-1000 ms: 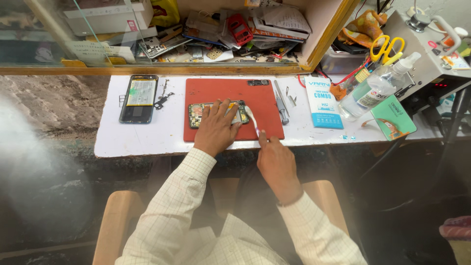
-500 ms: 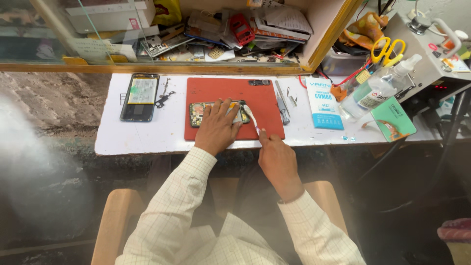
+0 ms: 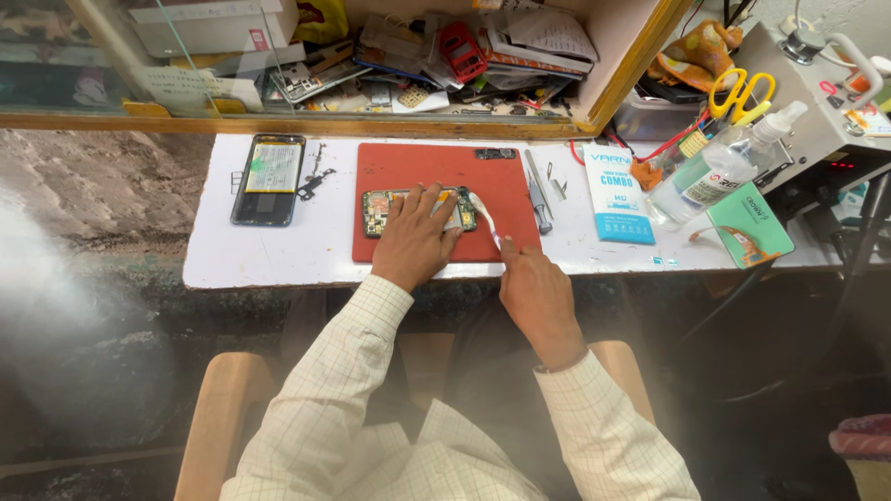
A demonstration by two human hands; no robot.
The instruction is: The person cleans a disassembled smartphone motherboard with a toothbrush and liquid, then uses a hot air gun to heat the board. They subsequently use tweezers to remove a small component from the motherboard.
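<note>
At the left of the white bench (image 3: 278, 260) lies a glossy black phone (image 3: 268, 178), back off, its pale battery showing, with small dark parts (image 3: 314, 176) loose just beside it. Next comes a matte red mat (image 3: 436, 162), rectangular and rubbery in look, and on it an opened phone (image 3: 390, 206) with green circuit board exposed, its long axis running left to right across the mat. The left hand (image 3: 416, 237) lies flat on this phone, fingers spread and pressing, not clenched, covering its right half, so it is the nearer hand. The right hand (image 3: 534, 292) rests at the mat's lower right corner, pinching a thin white brush (image 3: 484, 215) that slants up and left toward the phone's right end; whether the tip touches is too small to tell. Right of the mat lie metal tweezers (image 3: 538, 195), a blue-and-white packet (image 3: 616, 193), a clear plastic bottle (image 3: 719, 172), a green card (image 3: 754, 223) and yellow-handled scissors (image 3: 740, 93).
</note>
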